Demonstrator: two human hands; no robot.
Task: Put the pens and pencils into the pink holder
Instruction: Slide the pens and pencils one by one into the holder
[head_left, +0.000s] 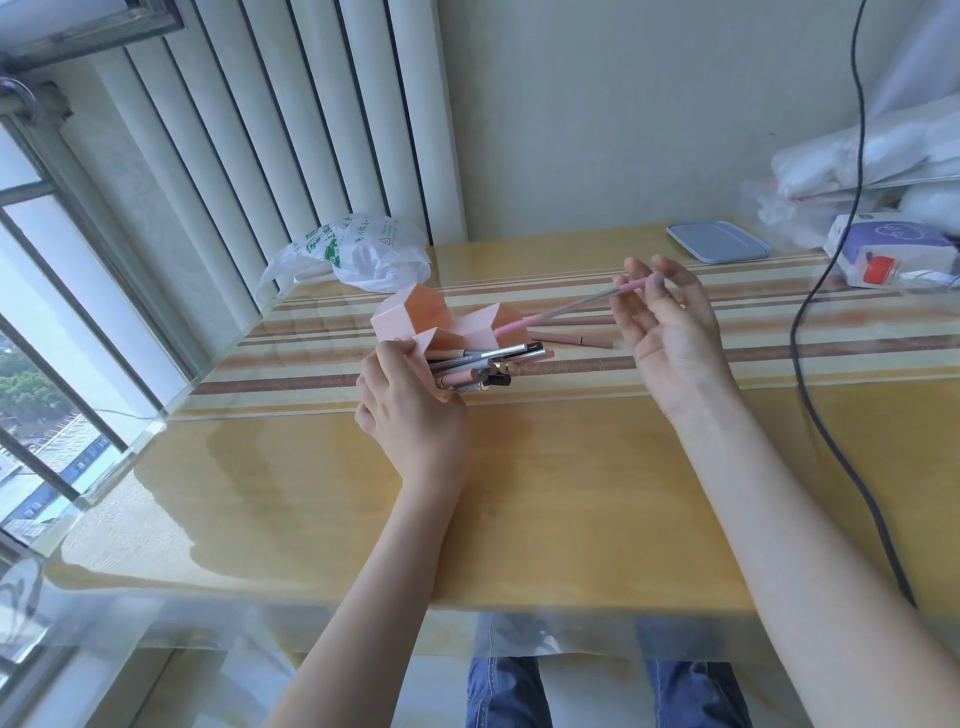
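Note:
The pink holder (415, 317), made of several hexagonal tubes, is tipped toward the right on the table, with my left hand (410, 410) gripping its near side. Several pens and pencils (488, 366) stick out of its lowest tube. My right hand (665, 322) pinches the end of a long pink-and-grey pencil (566, 306) between thumb and fingertips; its far tip points into an upper tube of the holder. Two brownish pencils (576, 340) lie on the table behind the holder, between my hands.
A white plastic bag (358, 254) lies behind the holder by the blinds. A blue-grey lid (717, 241), a purple-and-white box (893, 249) and clear bags sit at the back right. A black cable (810, 374) runs down the right side. The window is at left.

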